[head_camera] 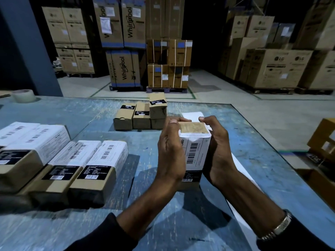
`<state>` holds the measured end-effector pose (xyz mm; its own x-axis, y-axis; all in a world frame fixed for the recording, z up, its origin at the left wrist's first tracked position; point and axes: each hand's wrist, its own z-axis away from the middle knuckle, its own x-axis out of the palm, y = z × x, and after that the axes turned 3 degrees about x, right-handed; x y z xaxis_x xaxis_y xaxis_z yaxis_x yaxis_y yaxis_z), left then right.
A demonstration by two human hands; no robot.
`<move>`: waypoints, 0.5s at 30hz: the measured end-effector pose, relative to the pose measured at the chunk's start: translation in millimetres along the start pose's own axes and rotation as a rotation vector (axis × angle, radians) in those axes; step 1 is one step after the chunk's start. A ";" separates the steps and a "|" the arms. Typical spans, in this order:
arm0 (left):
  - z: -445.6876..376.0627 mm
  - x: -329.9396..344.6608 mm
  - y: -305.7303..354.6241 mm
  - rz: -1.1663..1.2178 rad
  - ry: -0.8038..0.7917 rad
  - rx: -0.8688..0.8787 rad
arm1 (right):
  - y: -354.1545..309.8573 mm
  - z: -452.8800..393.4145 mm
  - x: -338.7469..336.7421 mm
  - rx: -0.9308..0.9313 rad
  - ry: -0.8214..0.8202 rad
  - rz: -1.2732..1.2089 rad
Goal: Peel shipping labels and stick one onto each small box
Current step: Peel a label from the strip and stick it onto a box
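Between both hands, above the table, a labelled small box is gripped (one hand per side).

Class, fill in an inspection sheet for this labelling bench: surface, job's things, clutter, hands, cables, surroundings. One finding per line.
Surface: worn blue table.
Job's things: held box already wrapped in a white shipping label; labelled boxes in a row at left; unlabelled brown boxes at the far side; white label sheets behind the hands.
Clutter: tape roll at the far left corner.
Hands: left hand and right hand grip the held box's sides.
Cables: nothing seen.
Surroundings: stacked appliance cartons on the warehouse floor.
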<state>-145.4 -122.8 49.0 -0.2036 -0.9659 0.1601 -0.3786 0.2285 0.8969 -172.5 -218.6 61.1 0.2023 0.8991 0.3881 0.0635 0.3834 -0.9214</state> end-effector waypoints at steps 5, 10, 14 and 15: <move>0.1 -0.4 1.2 -0.005 -0.012 0.011 | -4.8 -3.5 0.7 0.010 -0.007 0.092; -0.7 -2.6 3.5 0.046 -0.010 -0.030 | -3.3 -3.8 1.1 -0.042 0.020 0.143; -0.1 -4.1 -0.3 0.134 -0.023 -0.096 | 0.9 0.3 -2.2 -0.150 -0.089 0.197; 0.2 -5.0 -0.3 0.147 -0.040 -0.095 | 2.7 -1.5 -5.3 -0.186 -0.117 0.233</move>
<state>-144.4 -118.0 47.9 -0.2873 -0.9166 0.2779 -0.2554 0.3529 0.9001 -172.0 -222.6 56.5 0.1192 0.9806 0.1559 0.2082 0.1289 -0.9696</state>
